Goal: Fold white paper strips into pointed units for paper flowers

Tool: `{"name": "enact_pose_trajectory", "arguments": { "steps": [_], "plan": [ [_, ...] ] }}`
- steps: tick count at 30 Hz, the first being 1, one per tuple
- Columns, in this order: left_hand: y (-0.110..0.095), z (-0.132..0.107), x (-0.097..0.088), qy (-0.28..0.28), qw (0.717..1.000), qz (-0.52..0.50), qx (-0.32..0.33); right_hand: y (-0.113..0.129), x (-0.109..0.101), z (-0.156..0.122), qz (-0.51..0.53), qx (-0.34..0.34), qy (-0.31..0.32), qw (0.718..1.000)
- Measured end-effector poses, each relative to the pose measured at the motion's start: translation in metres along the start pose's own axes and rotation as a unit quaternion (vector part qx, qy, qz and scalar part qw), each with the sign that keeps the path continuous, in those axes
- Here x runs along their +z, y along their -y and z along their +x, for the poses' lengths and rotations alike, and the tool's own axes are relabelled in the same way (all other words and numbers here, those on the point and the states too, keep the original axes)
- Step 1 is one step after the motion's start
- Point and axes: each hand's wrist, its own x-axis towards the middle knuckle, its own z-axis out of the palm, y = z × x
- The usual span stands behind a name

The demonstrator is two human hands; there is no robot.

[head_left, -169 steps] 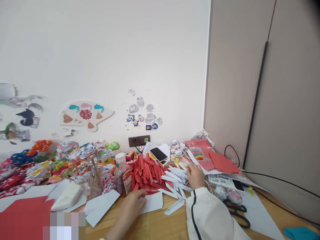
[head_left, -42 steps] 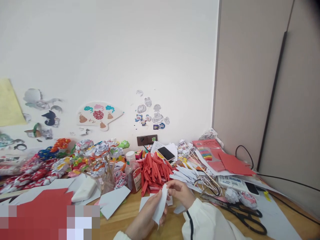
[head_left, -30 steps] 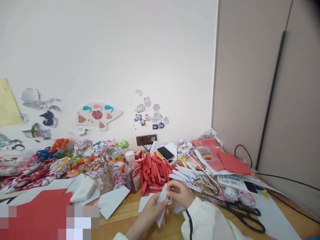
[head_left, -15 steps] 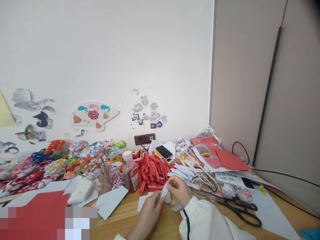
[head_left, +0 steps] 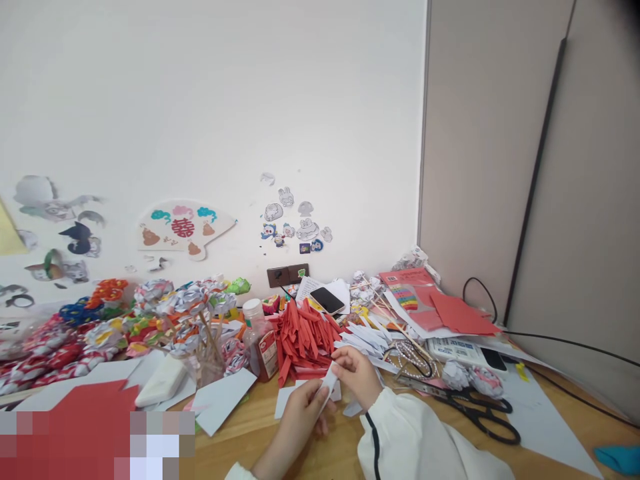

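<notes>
Between my two hands is a narrow folded strip of white paper (head_left: pixel 329 383), tilted up to the right. My left hand (head_left: pixel 303 408) pinches its lower part, thumb on top. The fingertips of my right hand (head_left: pixel 356 373) close on its upper end. Just beyond my hands lies a heap of folded red paper pieces (head_left: pixel 305 340). Several folded white paper pieces (head_left: pixel 367 340) are piled to the right of it. Flat white paper (head_left: pixel 284 399) rests on the table behind my left hand.
Black-handled scissors (head_left: pixel 483 413) lie right of my right sleeve. A bottle of reddish liquid (head_left: pixel 260 343) stands left of the red heap. A phone (head_left: pixel 327 301) rests on papers at the back. Paper flowers (head_left: pixel 173 297) crowd the left, and red sheets (head_left: pixel 463 313) lie back right.
My hands stay on the white paper strip, with small finger shifts; more of the left fingers now shows beneath it. The whole view has moved very slightly.
</notes>
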Motion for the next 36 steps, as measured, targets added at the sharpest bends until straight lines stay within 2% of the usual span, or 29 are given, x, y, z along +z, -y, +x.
{"name": "enact_pose_trajectory", "arguments": {
  "steps": [5, 15, 20, 25, 31, 34, 36],
  "plan": [
    [-0.002, 0.001, -0.001, 0.008, 0.998, -0.027, -0.054, 0.003, 0.000, 0.000, -0.005, -0.013, -0.009, 1.000],
    [0.007, 0.005, -0.006, -0.012, 0.998, -0.022, -0.064, 0.005, -0.004, 0.001, -0.037, -0.040, -0.041, 0.998],
    [0.003, 0.005, -0.010, -0.031, 0.998, -0.023, -0.041, 0.007, -0.010, 0.004, -0.039, -0.042, -0.061, 0.996],
    [-0.010, 0.006, -0.015, -0.086, 0.996, -0.029, -0.003, 0.008, -0.014, 0.006, -0.027, -0.040, -0.086, 0.995],
    [-0.014, 0.005, -0.016, -0.086, 0.992, -0.092, 0.003, 0.007, -0.015, 0.008, 0.014, -0.052, -0.117, 0.992],
    [-0.015, 0.004, -0.017, -0.091, 0.990, -0.107, 0.002, 0.004, -0.012, 0.009, 0.083, -0.020, -0.089, 0.992],
    [-0.015, 0.003, -0.016, -0.092, 0.989, -0.113, -0.002, -0.001, -0.008, 0.008, 0.108, 0.023, -0.022, 0.994]
  ]
}}
